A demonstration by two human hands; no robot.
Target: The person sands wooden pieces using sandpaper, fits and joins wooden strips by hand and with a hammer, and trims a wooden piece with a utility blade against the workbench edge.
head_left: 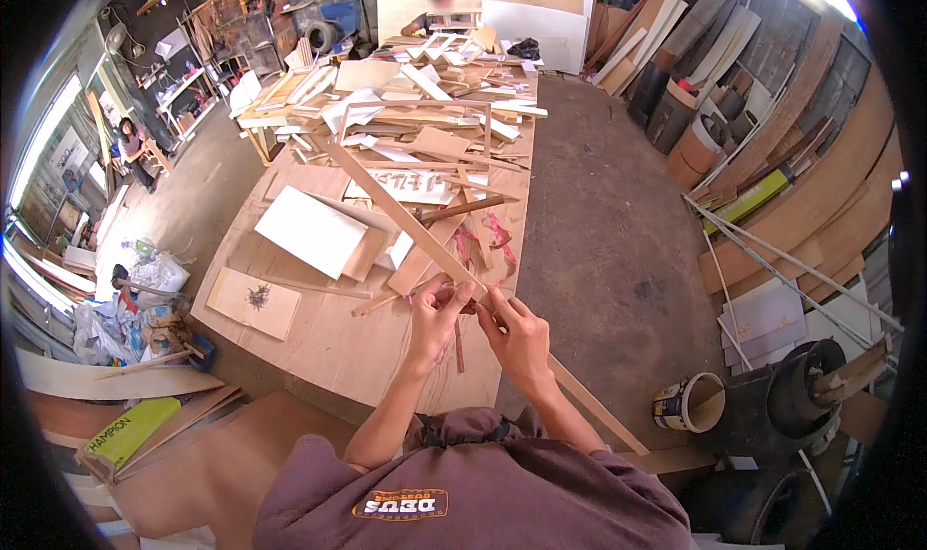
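A long, narrow wooden strip (410,224) runs diagonally across the view, from over the cluttered table down past my right forearm. Near its middle, my left hand (436,323) closes on it, thumb and fingers pinched at the edge. Close beside, my right hand (517,338) also grips the strip, with its fingers curled over. Whether something small sits between my fingertips is too hidden to tell. Below my hands, a thin reddish-brown strip (460,349) shows against the plywood tabletop (328,342).
A white panel (307,229) and a small board with a pile of dark nails or screws (257,297) lie at the left. Wood offcuts (415,115) heap the far table. A bucket (690,402) stands right. One person (135,149) sits far left; another is behind the heap.
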